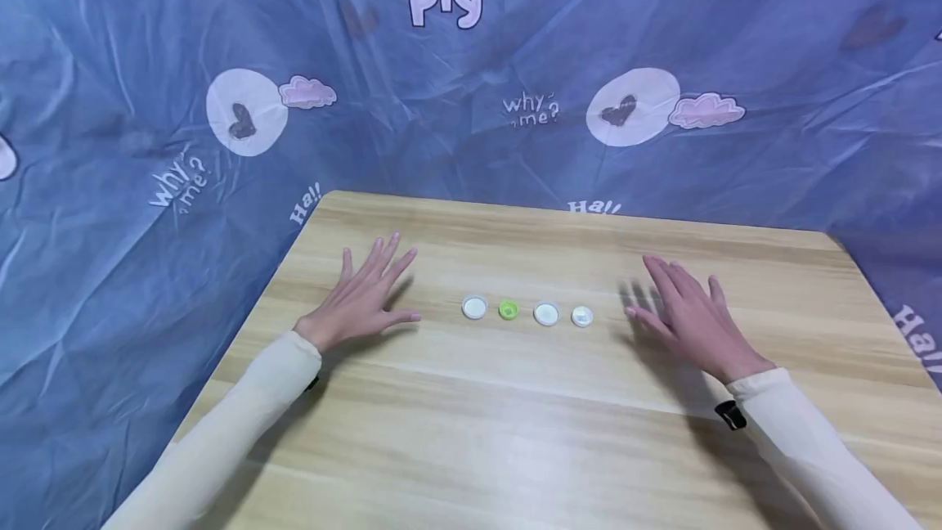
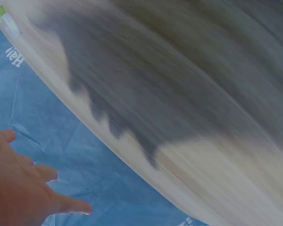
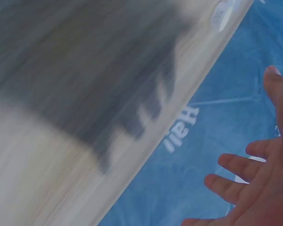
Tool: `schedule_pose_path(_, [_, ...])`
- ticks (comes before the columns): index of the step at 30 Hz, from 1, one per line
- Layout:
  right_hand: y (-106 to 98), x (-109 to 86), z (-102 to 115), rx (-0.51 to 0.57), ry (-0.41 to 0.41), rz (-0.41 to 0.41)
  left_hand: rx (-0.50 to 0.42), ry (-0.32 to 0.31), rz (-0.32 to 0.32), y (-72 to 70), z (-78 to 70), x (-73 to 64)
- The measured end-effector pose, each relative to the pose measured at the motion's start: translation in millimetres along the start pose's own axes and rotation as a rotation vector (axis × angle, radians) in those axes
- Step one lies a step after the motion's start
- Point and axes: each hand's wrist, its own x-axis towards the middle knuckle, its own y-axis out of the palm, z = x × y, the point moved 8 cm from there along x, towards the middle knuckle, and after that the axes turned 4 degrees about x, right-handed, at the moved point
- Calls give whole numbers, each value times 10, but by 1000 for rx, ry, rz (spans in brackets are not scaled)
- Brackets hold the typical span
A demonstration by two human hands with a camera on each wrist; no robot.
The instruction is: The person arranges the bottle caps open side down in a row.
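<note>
Several small round caps lie in a row across the middle of the table in the head view. From left to right come a white cap, a smaller green cap, another white cap and a small whitish cap. My left hand hovers over the table left of the row, fingers spread and holding nothing. To the right of the row my right hand is raised above its shadow, fingers extended, also with nothing in it. Both wrist views show the fingers apart from the tabletop.
The light wood table has its far edge against a blue printed cloth, which also hangs along the left and right sides. A dark strap sits at the right wrist.
</note>
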Motion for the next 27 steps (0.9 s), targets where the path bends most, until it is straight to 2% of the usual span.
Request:
schedule_pose_path(7, [101,281,378,30,-95,-31,-62,31,29,8,-147,163])
schedule_pose_path(14, [372,526,756,21,-180,29,-119,81,67,62,-342,359])
schedule_pose_path(21, [635,724,1106,20,-255,100,-94,161,135,198,-578,543])
schedule_pose_path(27, [768,794,1247,31,-254,127,-63,187,149,303,-659,611])
